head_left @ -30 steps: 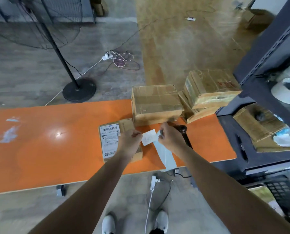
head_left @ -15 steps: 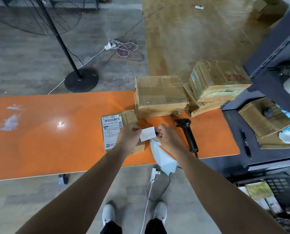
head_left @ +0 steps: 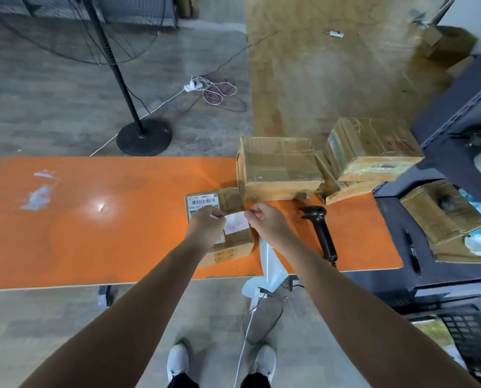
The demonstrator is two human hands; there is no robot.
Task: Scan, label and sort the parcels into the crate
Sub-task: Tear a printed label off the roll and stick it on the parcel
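Holding a small white label [head_left: 235,223] stretched between both hands, just above the small parcel [head_left: 230,247] near the front edge of the orange table [head_left: 107,219]. Left hand [head_left: 205,228] pinches the label's 9 o'clock edge, fingers curled tight. Right hand [head_left: 267,222] pinches the 3 o'clock edge the same way.

Label looks thin and floppy, presumably sticky on 1 side. It is likely to curl or crease, so pinches at 2 opposite edges suit it.

Parcel is a flat cardboard box, looks stiff, probably light, with a barcode sheet on top at 11 o'clock. Best gripped by its 2 long sides for lifting.

Scanner [head_left: 320,231] lies at 3 o'clock of the parcel, apart. Bigger box [head_left: 275,169] sits at 1 o'clock; touching or just beside, cannot tell. Black crate [head_left: 463,331] is low at 4 o'clock. Label not yet pressed down.
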